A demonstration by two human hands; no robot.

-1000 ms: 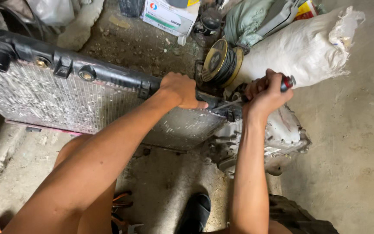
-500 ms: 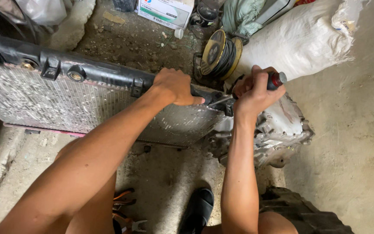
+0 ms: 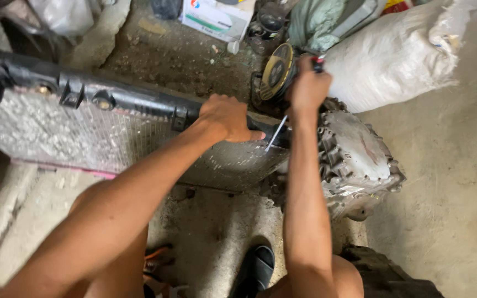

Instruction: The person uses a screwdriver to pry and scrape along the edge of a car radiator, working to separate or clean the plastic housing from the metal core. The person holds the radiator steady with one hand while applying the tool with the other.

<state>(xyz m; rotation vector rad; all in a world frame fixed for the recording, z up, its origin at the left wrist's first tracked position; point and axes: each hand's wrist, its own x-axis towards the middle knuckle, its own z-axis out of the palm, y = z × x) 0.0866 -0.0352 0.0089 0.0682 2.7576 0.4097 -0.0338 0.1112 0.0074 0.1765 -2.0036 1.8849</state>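
The left hand point(image 3: 228, 117) lies palm down on the black plastic top tank point(image 3: 133, 102) of a large silver finned radiator point(image 3: 73, 135) that stands on edge across the dirt floor, its forearm stretched out long and nearly straight from the lower left of the view. The fingers point(image 3: 249, 134) curl over the far end of the tank and press against it, closed round the edge, with the thumb side lying flat towards the finned face just below them. The right hand point(image 3: 307, 88) is raised a little beyond and to the right of the left fingers, its forearm running almost straight up the view from the bent knee at the bottom edge. This hand is a tight fist wrapped round the red and black handle of a screwdriver point(image 3: 277, 132), so that only the top of the handle peeps out above the knuckles. The thin silver shaft slants down and leftwards out of the fist, and its tip meets the corner of the radiator just beside the left fingertips. Directly right of the right wrist sits a grey cast metal housing point(image 3: 360, 154), and beyond the fist lies a white woven sack point(image 3: 398, 55).
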